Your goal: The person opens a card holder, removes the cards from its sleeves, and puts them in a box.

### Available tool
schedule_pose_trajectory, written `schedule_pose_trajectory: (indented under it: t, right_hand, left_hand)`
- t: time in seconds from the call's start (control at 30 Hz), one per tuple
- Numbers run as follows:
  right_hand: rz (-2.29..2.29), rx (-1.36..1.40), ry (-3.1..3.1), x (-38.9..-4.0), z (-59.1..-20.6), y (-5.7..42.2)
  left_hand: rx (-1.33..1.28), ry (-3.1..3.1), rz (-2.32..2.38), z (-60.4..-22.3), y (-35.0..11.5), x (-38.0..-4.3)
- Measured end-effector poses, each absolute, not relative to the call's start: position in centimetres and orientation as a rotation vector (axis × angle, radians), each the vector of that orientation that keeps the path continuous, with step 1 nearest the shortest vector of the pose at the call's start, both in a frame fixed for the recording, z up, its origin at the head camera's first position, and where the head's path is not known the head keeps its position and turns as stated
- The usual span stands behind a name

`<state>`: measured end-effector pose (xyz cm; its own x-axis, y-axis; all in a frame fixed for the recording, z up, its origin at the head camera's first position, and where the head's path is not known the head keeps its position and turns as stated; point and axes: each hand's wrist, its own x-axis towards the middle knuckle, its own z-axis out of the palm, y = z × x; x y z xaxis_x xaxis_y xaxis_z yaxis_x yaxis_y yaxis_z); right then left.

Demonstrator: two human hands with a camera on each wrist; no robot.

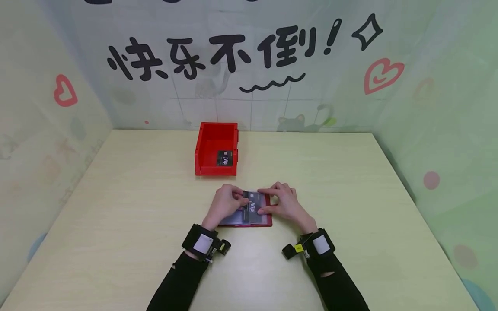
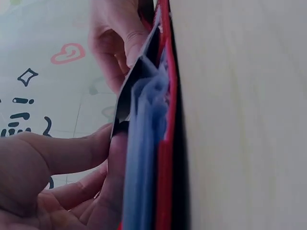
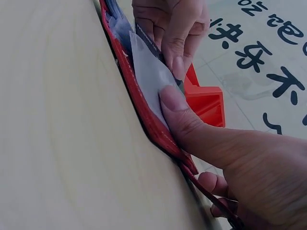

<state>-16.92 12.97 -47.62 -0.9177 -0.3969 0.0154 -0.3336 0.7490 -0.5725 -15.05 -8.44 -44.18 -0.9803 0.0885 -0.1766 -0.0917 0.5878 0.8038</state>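
Observation:
A red card holder [image 1: 235,219] with clear plastic sleeves [image 3: 147,69] lies spread on the table below both hands. Over its right part is a dark card [image 1: 253,212] printed "Vip". My left hand [image 1: 225,202] pinches that card's left edge between thumb and fingers; in the left wrist view the card [image 2: 125,98] stands slightly bowed off the sleeves. At the right side, my right hand [image 1: 287,204] holds the card holder's sleeve edge, its thumb [image 3: 173,99] pressing on the clear plastic. How far the card sits inside a sleeve is hard to tell.
Behind the card holder stands a red open bin [image 1: 215,171], with another dark "Vip" card [image 1: 225,158] inside near its front. The pale wooden table [image 1: 128,207] meets printed cloth walls [image 1: 435,129] at the back and both sides.

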Motion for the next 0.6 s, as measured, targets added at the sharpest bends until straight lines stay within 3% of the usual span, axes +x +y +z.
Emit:
schedule_pose_trajectory:
  t: [0.6]
  right_hand:
    - [-0.91, -0.581, 2.827, -17.0, -47.9, 13.0]
  left_hand:
    - [-0.265, 2.409, 1.454, -44.1, -11.1, -15.8]
